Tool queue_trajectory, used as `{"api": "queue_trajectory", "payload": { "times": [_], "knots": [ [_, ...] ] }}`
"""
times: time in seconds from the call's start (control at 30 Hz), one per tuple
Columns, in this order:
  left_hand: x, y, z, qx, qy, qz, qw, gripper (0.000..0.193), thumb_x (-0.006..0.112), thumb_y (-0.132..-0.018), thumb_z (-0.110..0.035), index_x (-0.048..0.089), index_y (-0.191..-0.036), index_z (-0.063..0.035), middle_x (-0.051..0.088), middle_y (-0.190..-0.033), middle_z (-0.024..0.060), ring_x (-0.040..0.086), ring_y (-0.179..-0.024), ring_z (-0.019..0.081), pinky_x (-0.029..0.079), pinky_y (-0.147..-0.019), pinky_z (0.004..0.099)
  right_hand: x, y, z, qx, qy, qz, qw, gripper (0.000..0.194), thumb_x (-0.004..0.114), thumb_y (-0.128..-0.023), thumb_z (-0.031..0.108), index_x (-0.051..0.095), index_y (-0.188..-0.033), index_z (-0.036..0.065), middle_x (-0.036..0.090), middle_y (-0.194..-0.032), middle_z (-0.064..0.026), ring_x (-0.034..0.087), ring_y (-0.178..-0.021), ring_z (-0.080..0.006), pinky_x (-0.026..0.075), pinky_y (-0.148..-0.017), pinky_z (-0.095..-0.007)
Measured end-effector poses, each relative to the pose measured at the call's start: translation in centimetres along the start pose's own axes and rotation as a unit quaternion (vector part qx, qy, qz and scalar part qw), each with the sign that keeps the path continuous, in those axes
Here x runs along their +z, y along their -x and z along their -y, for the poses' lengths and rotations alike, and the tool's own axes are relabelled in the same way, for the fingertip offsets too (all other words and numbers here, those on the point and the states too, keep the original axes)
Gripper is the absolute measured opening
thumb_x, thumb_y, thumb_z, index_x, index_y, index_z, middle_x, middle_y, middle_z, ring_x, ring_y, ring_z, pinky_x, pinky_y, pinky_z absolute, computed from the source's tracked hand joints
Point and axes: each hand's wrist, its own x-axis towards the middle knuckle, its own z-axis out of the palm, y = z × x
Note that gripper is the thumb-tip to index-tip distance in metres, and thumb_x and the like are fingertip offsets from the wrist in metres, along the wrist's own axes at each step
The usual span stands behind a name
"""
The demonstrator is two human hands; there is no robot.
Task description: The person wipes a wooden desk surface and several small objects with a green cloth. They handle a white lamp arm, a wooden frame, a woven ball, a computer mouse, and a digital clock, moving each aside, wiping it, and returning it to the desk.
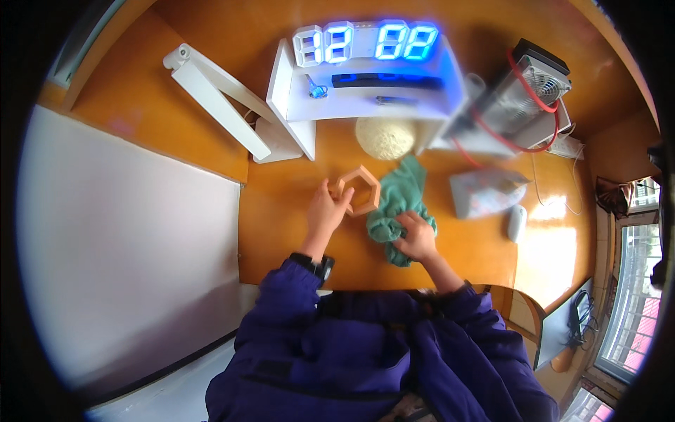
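My left hand (329,205) grips the lower left side of a hexagonal wooden frame (375,196), its thumb over the edge. Through the open middle of the frame the desk surface shows. Just right of it, my right hand (416,235) is closed on a bunched green cloth (402,184), which lies on the wooden desk (285,232). The cloth's upper end stretches toward a pale round ball-like object (386,138). Whether the frame rests on the desk or is lifted, I cannot tell.
A white shelf (364,109) carries a lit digital clock (366,42). A folded white lamp (221,108) stands left. At right are a plastic packet (488,192), a white mouse (517,223), a red cable (514,145) and a device with a fan (543,87).
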Motion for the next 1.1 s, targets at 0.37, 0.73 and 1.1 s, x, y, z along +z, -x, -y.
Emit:
{"api": "queue_trajectory", "payload": {
  "times": [0.37, 0.73, 1.1],
  "knots": [
    [-0.6, 3.8, -1.1, -0.045, 0.260, 0.094, 0.960, 0.028, 0.051, -0.089, -0.013, 0.050, -0.111, 0.0036, 0.062, -0.096, 0.0176, 0.064, -0.092, 0.0290, 0.051, -0.075, 0.0363, -6.5, -3.1, 4.6, 0.167, -0.485, -0.008, 0.858, 0.028, 0.061, -0.089, 0.016, 0.057, -0.111, -0.001, 0.062, -0.103, -0.0051, 0.056, -0.091, -0.0118, 0.046, -0.082, -0.0270],
    [-3.6, 7.4, -2.9, -0.081, 0.635, 0.152, 0.753, 0.033, 0.044, -0.099, -0.026, 0.039, -0.124, -0.0075, 0.055, -0.108, 0.0071, 0.061, -0.085, 0.0165, 0.050, -0.070, 0.0326, -3.7, -5.2, 8.4, -0.167, -0.015, -0.007, 0.986, 0.028, 0.074, -0.069, 0.010, 0.064, -0.094, 0.002, 0.060, -0.097, -0.0128, 0.062, -0.080, -0.0326, 0.052, -0.071, -0.0375],
    [-2.9, 5.3, -2.3, -0.208, 0.707, 0.054, 0.673, 0.024, 0.048, -0.097, -0.031, 0.057, -0.098, -0.0094, 0.053, -0.071, 0.0002, 0.052, -0.066, 0.0110, 0.043, -0.055, 0.0264, -4.5, -4.1, 9.7, 0.139, -0.411, -0.025, 0.901, 0.024, 0.068, -0.085, 0.012, 0.060, -0.103, -0.001, 0.065, -0.093, -0.0070, 0.061, -0.083, -0.0126, 0.051, -0.072, -0.0289]
  ]
}}
